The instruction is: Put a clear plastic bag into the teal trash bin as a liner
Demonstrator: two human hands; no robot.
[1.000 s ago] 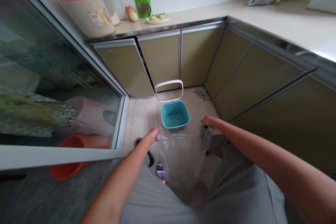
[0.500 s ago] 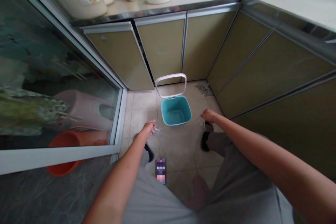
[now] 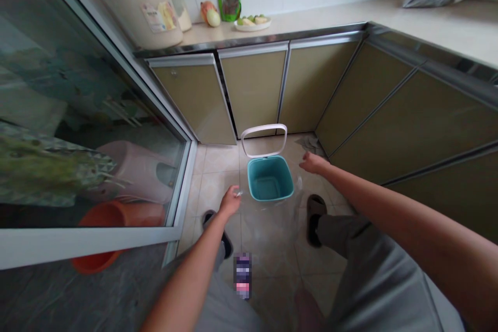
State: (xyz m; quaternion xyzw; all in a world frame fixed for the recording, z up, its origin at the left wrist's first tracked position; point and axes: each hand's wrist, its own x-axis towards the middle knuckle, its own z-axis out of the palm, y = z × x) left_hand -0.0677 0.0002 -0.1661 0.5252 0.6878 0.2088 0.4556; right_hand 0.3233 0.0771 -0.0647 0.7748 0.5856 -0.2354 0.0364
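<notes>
A teal bin [image 3: 270,179] with a white rim frame [image 3: 264,141] tipped up behind it stands on the tiled floor. Thin clear plastic [image 3: 268,220], apparently a bag, is stretched between my hands, just in front of the bin and around its right side; its edges are hard to make out. My left hand [image 3: 231,201], left of the bin, pinches one end of it. To the bin's right, my right hand [image 3: 314,163] is also closed on the plastic, though the part in its fingers is too faint to see.
Cabinet doors [image 3: 252,93] rise behind the bin, one slightly ajar. A grey crumpled item [image 3: 309,144] lies in the corner. My slippered foot [image 3: 316,220] is at the right, and a blurred-out phone-like object [image 3: 243,276] lies in front. A glass sliding door [image 3: 187,176] borders the left.
The view has tilted up, so the scene sits lower. My right hand has moved forward beside the bin, spreading the clear plastic. My left hand stays at about the same spot beside the bin.
</notes>
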